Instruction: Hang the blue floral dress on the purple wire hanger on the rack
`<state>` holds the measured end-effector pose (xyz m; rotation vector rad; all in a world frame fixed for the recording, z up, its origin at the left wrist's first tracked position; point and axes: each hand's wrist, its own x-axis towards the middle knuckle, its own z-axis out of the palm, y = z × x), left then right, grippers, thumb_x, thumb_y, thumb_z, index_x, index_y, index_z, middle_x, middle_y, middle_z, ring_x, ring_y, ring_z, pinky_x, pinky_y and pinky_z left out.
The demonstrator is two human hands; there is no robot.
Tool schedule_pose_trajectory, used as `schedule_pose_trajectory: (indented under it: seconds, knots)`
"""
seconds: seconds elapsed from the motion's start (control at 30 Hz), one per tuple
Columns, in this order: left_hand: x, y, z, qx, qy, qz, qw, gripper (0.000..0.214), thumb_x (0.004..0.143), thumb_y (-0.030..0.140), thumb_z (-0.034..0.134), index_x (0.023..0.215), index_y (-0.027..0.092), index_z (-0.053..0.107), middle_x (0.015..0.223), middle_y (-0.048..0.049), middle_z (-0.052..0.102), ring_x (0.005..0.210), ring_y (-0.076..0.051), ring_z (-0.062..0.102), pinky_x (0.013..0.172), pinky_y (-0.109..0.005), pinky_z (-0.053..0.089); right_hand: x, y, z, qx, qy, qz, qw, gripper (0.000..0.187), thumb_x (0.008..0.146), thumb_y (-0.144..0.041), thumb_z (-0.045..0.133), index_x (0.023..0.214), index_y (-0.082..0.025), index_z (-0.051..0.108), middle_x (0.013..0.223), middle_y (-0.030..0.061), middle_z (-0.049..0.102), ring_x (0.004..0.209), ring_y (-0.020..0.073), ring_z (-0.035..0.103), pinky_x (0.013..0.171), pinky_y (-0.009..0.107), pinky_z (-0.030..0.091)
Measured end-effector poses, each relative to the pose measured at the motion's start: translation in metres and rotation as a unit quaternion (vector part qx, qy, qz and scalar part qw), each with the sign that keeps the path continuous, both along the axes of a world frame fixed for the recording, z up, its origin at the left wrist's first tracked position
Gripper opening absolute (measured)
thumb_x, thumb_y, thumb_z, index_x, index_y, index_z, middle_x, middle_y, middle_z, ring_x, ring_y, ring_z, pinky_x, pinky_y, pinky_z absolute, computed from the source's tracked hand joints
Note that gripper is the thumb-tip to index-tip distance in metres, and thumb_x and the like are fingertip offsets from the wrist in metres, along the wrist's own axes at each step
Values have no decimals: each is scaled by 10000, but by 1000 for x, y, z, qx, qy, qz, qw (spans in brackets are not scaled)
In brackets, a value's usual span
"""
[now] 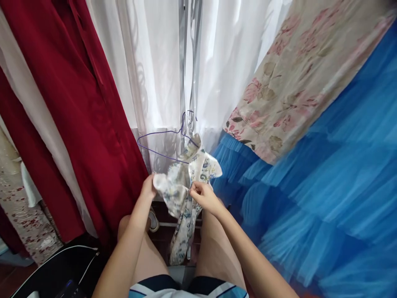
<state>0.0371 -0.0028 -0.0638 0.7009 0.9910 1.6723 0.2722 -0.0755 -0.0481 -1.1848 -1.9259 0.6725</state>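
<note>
1. Left grip (pixel 149 187) — closed on a white edge of the floral garment (pixel 178 198), which hangs between both grips and below them.
2. Right grip (pixel 201 194) — fingertips pinching the garment's front.
3. Above both grips, a purple hanger (pixel 163 155) shows its left arm bare.
4. Red cloth (pixel 99 124) hangs beyond the left grip, blue tulle (pixel 294 198) beyond the right.

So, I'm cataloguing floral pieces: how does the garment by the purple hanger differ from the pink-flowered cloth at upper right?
The garment has small, bluish flowers; the pink-flowered cloth has larger, mostly pink ones. The left hand and right hand hold the garment, while the pink-flowered cloth hangs untouched. The garment looks bunched; the pink-flowered cloth falls flatter. Both have a pale ground.
</note>
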Motion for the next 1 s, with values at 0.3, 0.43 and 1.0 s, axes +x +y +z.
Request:
schedule_pose_trajectory:
  seconds: [0.3, 0.43, 1.0]
  knots:
    - [106, -91, 26, 272, 322, -190, 887, 221, 895, 405, 599, 865, 202, 681, 919, -59, 575, 894, -193, 556, 857, -316, 450, 13, -47, -31, -130, 170, 73, 974, 239, 715, -349, 752, 897, -218, 671, 889, 29, 685, 844, 242, 618, 782, 351, 491]
    - [103, -114, 20, 259, 357, -333, 834, 277, 954, 426, 479, 1081, 209, 596, 1002, -58, 595, 946, -201, 569, 865, -310, 457, 31, -64, -13, -212, 296, 53, 930, 211, 760, -382, 710, 847, -195, 668, 756, 12, 661, 697, 195, 597, 691, 317, 482]
    - [-9, -89, 46, 241, 509, -131, 816, 225, 960, 317, 411, 834, 183, 540, 753, 8, 528, 716, -144, 481, 653, -238, 373, 64, 124, 115, -13, 245, -18, 969, 189, 585, -270, 760, 675, -151, 644, 626, -16, 629, 591, 138, 547, 603, 263, 445]
